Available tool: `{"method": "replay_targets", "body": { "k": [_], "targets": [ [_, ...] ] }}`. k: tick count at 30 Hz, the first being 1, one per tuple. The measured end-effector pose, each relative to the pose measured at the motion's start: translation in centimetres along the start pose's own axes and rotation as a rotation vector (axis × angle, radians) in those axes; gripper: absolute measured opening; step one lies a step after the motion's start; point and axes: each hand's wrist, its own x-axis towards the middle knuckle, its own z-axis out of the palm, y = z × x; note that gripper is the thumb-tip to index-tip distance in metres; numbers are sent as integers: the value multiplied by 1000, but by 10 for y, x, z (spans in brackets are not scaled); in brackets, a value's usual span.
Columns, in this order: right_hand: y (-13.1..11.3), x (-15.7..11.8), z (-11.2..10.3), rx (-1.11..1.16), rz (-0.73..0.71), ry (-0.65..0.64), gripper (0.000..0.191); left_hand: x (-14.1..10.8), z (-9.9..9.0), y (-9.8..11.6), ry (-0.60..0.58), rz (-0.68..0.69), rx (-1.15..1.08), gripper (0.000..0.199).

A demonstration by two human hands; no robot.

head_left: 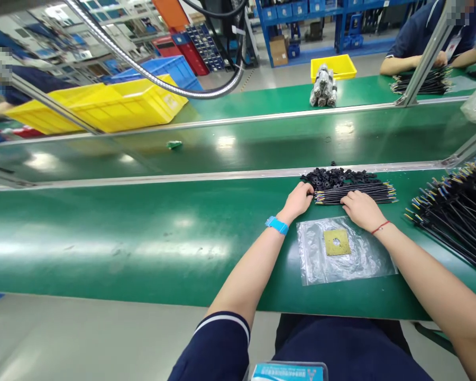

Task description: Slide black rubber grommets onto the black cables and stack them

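A row of short black cables (355, 192) with coloured wire ends lies on the green table (143, 238). Against its far side rests a heap of small black rubber parts (337, 178). My left hand (299, 199) is at the row's left end, fingers closed at the edge of the heap; what they hold is too small to name. My right hand (360, 208) touches the near side of the row with curled fingers, their tips partly hidden. Just in front of the hands lies a clear plastic bag (311, 264) with a square yellowish plate (337, 242) that has a central hole.
A large pile of black cables (464, 211) covers the right side. A metal rail (222, 176) runs behind the table. Beyond are yellow bins (122, 108), a wrapped bundle (323, 87), a yellow tray (333, 66) and another person's arms at upper right. A metal hose (143, 71) hangs overhead.
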Motion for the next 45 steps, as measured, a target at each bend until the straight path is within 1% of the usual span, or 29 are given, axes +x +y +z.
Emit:
{"method": "replay_targets", "body": {
  "k": [3,6,10,13,15,17,20,22,25,28,30,32,35,37,38,40,42,45],
  "targets": [
    [5,5,1,13,-7,-10,20,-4,-2,-2,10,-37,7,12],
    [7,3,-2,29,-26,-27,18,-8,-7,-4,14,-94,15,10],
    [4,-3,-6,37,-58,-44,18,-13,-18,-5,15,-157,45,12],
    [2,-4,-6,44,-78,-42,21,-20,-27,-6,27,-163,101,13],
    [0,-3,-6,55,-75,-33,20,-27,-31,-7,41,-126,160,15],
    [-1,-3,-9,73,-55,-17,19,-37,-33,-8,36,-47,224,16],
    [-6,-10,-21,102,-17,15,25,-53,-32,-11,-27,97,302,16],
    [-11,-22,-33,121,-17,43,35,-61,-29,-13,-70,159,332,15],
    [-19,-49,-46,118,-42,68,47,-65,-26,-15,-84,213,409,15],
    [-25,-77,-44,72,-43,6,43,-63,-25,-16,-50,203,424,14],
    [-29,-92,-36,32,-25,-61,38,-61,-26,-16,-24,148,349,21],
    [-33,-99,-30,-17,0,-109,37,-59,-27,-15,-25,95,263,22],
    [-38,-98,-29,-73,22,-146,37,-57,-29,-7,-39,29,96,18],
    [-39,-92,-32,-57,47,-167,35,-58,-27,3,-31,-33,-119,15],
    [-38,-90,-34,-20,68,-171,33,-60,-25,10,-38,-69,-259,14],
    [-36,-88,-38,123,119,-155,30,-65,-20,27,-80,-148,-565,12],
    [-36,-90,-44,324,171,-99,31,-73,-13,45,-143,-232,-843,13],
    [-40,-96,-55,583,224,8,32,-86,-5,67,-203,-345,-1166,14]
  ]
}}
